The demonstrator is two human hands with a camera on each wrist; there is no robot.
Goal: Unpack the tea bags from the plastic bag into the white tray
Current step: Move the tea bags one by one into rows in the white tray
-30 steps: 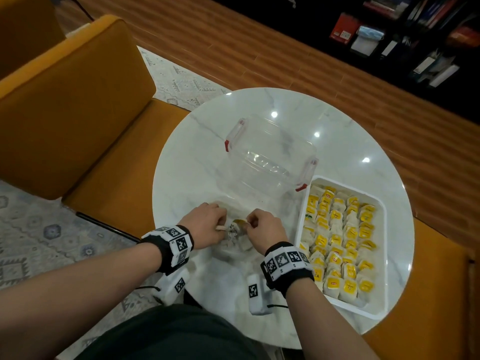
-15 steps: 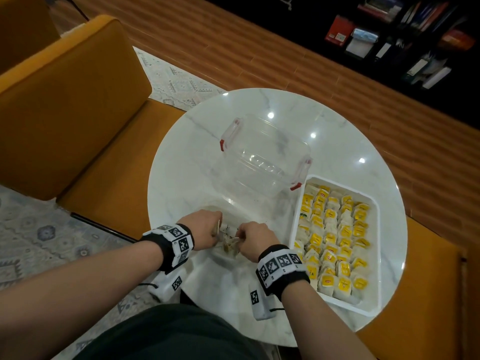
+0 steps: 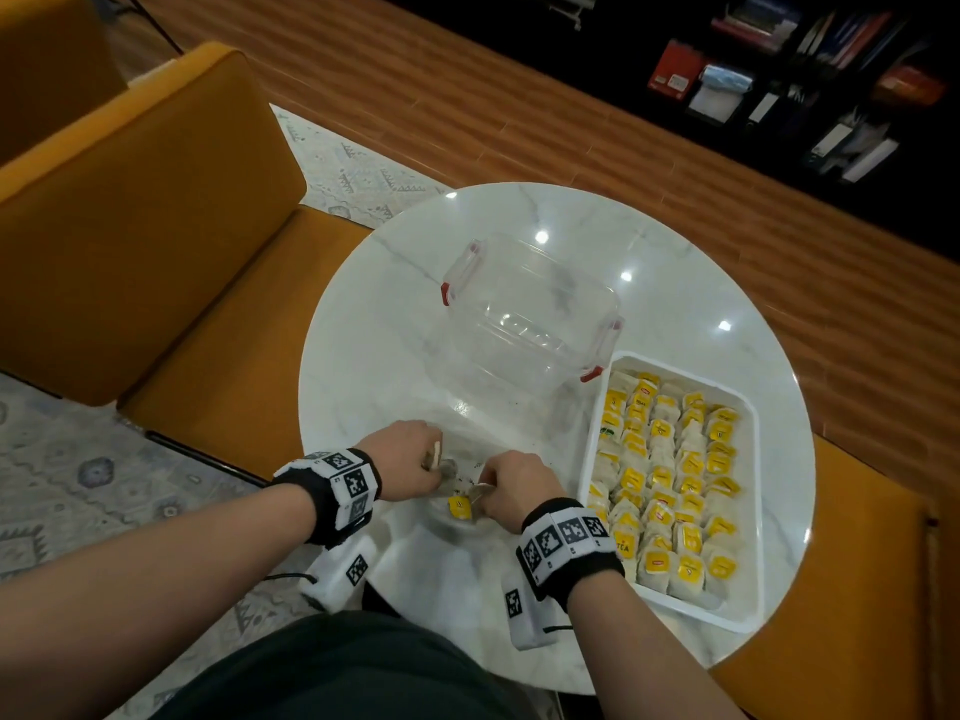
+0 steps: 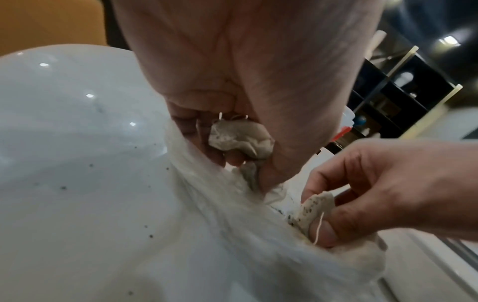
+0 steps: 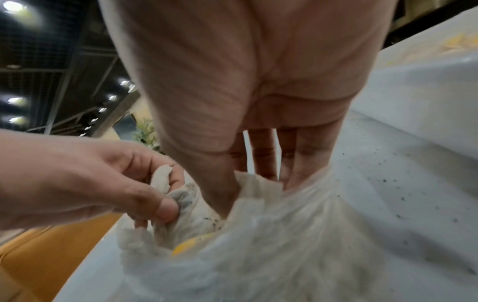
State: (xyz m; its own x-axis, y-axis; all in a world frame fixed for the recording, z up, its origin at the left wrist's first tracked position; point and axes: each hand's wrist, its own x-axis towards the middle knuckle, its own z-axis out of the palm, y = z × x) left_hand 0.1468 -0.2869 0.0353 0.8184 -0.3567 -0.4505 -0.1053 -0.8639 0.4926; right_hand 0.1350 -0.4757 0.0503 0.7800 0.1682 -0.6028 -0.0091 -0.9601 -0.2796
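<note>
Between both hands, the plastic bag (image 3: 457,480) lies on the desk (image 3: 675,283). Left hand (image 3: 408,459) fingers (image 4: 207,141) and right hand (image 3: 511,488) fingers (image 4: 323,230) each pinch one tea bag (image 4: 240,141); next, transfer to white tray (image 3: 750,511).

I see a round marble table (image 3: 374,324) carrying a clear lidded container (image 3: 524,314) with red clasps. A mustard sofa (image 3: 130,241), patterned rug (image 3: 62,475) and dark bookshelf (image 3: 779,70) surround it.

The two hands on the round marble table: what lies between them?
Between left hand and right hand lies the thin clear plastic bag with a yellow-tagged tea bag, seen in the head view.
</note>
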